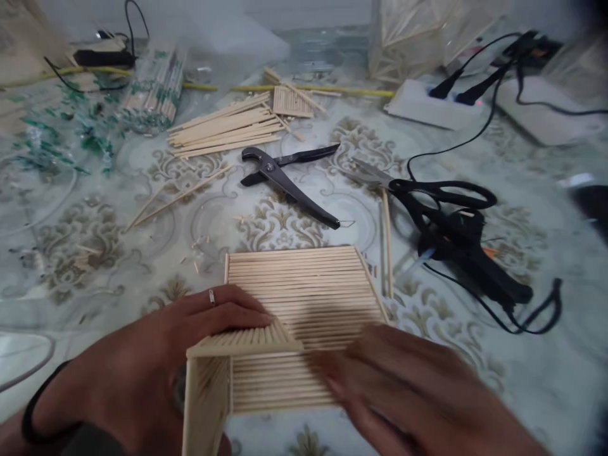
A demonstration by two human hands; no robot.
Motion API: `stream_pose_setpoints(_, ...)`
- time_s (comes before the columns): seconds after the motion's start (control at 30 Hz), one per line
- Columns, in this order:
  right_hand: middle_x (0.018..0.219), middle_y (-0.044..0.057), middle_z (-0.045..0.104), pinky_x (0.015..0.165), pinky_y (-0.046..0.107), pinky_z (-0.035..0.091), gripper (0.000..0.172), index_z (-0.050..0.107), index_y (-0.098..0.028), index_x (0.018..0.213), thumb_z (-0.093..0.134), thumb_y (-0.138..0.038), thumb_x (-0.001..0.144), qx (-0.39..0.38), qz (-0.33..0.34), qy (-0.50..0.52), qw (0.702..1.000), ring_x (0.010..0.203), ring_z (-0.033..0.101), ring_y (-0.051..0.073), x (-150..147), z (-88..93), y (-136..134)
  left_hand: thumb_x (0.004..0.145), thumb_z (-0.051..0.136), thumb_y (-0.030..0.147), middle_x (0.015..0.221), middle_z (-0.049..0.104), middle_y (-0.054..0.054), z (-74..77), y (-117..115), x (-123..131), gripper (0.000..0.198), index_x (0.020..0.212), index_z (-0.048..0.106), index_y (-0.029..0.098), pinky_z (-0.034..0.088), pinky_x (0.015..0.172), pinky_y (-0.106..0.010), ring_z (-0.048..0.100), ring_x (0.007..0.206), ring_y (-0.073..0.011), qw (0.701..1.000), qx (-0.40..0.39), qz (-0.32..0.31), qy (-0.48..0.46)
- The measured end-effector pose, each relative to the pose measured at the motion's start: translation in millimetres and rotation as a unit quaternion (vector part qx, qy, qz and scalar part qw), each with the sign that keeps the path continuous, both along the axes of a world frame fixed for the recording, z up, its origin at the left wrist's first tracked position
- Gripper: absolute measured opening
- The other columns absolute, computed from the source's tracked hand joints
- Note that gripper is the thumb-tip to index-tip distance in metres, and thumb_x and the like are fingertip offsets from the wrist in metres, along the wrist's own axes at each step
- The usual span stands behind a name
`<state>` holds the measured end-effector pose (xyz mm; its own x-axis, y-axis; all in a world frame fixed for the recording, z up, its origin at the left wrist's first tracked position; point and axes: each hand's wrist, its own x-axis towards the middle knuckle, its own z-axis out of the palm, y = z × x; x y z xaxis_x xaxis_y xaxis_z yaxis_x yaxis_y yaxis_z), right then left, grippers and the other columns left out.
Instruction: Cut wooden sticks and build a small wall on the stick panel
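Head view: the flat stick panel (pixel 304 278) lies on the patterned cloth (pixel 204 212), and all places here are given from it. At its near left, my left hand (pixel 156 342) is closed about an angled stick piece (pixel 206 380), fingers curled over the sloping top. At its near right, my right hand (pixel 394 386) is blurred, fingers bent toward the slats; whether they pinch anything I cannot tell. I judge the panel's rows largely laid, with edging sticks down both sides; the angled piece already has two faces meeting at a corner, though its near end gapes and its fixing to the panel is unclear. Beyond the panel lie pliers (pixel 285 177) and loose sticks (pixel 228 130), apparently unused; to its right, scissors (pixel 403 185) and a glue gun (pixel 503 278).
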<state>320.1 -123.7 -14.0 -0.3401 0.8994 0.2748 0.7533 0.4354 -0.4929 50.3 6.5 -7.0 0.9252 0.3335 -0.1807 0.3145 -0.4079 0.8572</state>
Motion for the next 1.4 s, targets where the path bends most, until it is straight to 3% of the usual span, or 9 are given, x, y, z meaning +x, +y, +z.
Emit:
stream_pose_setpoints(0.13,0.079,0.004,0.070,0.067,0.034,0.054,0.033,0.065,-0.015,0.129,0.054,-0.018,0.097,0.003,0.071,-0.075,0.995,0.071,0.064,0.018,-21,-5.1,8,0.068,0.086,0.043,0.139,0.058,-0.003,0.4,0,3,0.084,0.141,0.044,0.035,0.048,0.111,-0.044,0.057,0.128,-0.0297,0.999,0.009,-0.018,-0.035)
stream_pose_setpoints(0.27,0.085,0.007,0.072,0.071,0.035,0.054,0.033,0.068,-0.017,0.127,0.057,-0.017,0.096,0.032,0.057,-0.165,0.984,0.075,0.066,0.019,-24,-14.4,9,0.069,0.084,0.027,0.136,0.058,-0.005,-0.6,-2,5,0.080,0.140,0.045,0.029,0.046,0.111,-0.043,0.057,0.125,-0.0283,0.998,0.032,-0.022,-0.047)
stream_pose_setpoints(0.4,0.093,0.008,0.074,0.070,0.036,0.054,0.038,0.066,-0.019,0.131,0.057,-0.014,0.094,0.047,0.051,-0.211,0.975,0.082,0.069,0.022,-18,-16.4,4,0.067,0.084,0.028,0.133,0.060,-0.007,-1.9,-3,5,0.077,0.136,0.050,0.024,0.046,0.108,-0.044,0.059,0.121,-0.0293,0.998,0.046,-0.027,-0.038)
stream_pose_setpoints(0.6,0.096,0.008,0.074,0.067,0.034,0.054,0.032,0.066,-0.015,0.127,0.054,-0.017,0.098,0.031,0.044,-0.238,0.970,0.082,0.068,0.021,-6,-4.8,-1,0.069,0.081,0.024,0.129,0.061,-0.007,11.5,-6,4,0.067,0.131,0.055,0.020,0.046,0.106,-0.040,0.058,0.118,-0.0267,0.996,0.067,-0.028,-0.050)
stream_pose_setpoints(0.8,0.091,0.006,0.072,0.067,0.031,0.053,0.022,0.072,-0.017,0.106,0.052,-0.018,0.099,0.021,-0.024,-0.184,0.982,0.081,0.068,0.019,-6,-5.3,-5,0.069,0.080,0.018,0.132,0.059,-0.008,19.5,-11,2,0.071,0.134,0.054,0.018,0.043,0.110,-0.041,0.057,0.122,-0.0269,0.996,0.080,-0.025,-0.042)
stream_pose_setpoints(0.9,0.094,0.005,0.072,0.071,0.029,0.052,0.025,0.071,-0.019,0.115,0.050,-0.020,0.102,0.040,-0.001,-0.152,0.988,0.084,0.067,0.017,-16,-10.0,-2,0.071,0.078,0.018,0.134,0.059,-0.008,16.6,-11,2,0.068,0.134,0.054,0.019,0.042,0.111,-0.041,0.056,0.124,-0.0261,0.995,0.080,-0.025,-0.052)
stream_pose_setpoints(1.03,0.089,0.004,0.070,0.065,0.029,0.047,0.031,0.066,-0.021,0.129,0.051,-0.017,0.101,0.066,0.050,-0.201,0.976,0.078,0.062,0.016,-27,-10.9,9,0.068,0.084,0.028,0.132,0.060,-0.010,10.5,-8,1,0.070,0.131,0.056,0.018,0.046,0.107,-0.041,0.059,0.120,-0.0279,0.996,0.064,-0.026,-0.059)
stream_pose_setpoints(1.23,0.090,0.008,0.069,0.066,0.032,0.047,0.026,0.068,-0.015,0.121,0.053,-0.015,0.100,0.099,0.121,-0.238,0.959,0.083,0.062,0.019,-22,-7.7,19,0.072,0.079,0.025,0.133,0.059,-0.009,9.2,-8,1,0.065,0.133,0.055,0.018,0.045,0.108,-0.041,0.057,0.122,-0.0278,0.996,0.071,-0.025,-0.056)
stream_pose_setpoints(1.4,0.088,0.006,0.071,0.065,0.032,0.046,0.025,0.069,-0.016,0.119,0.054,-0.014,0.099,0.112,0.099,-0.244,0.958,0.079,0.062,0.018,-23,-10.3,17,0.070,0.082,0.027,0.134,0.059,-0.010,7.7,-8,2,0.071,0.135,0.054,0.018,0.044,0.110,-0.043,0.056,0.122,-0.0286,0.995,0.073,-0.031,-0.061)
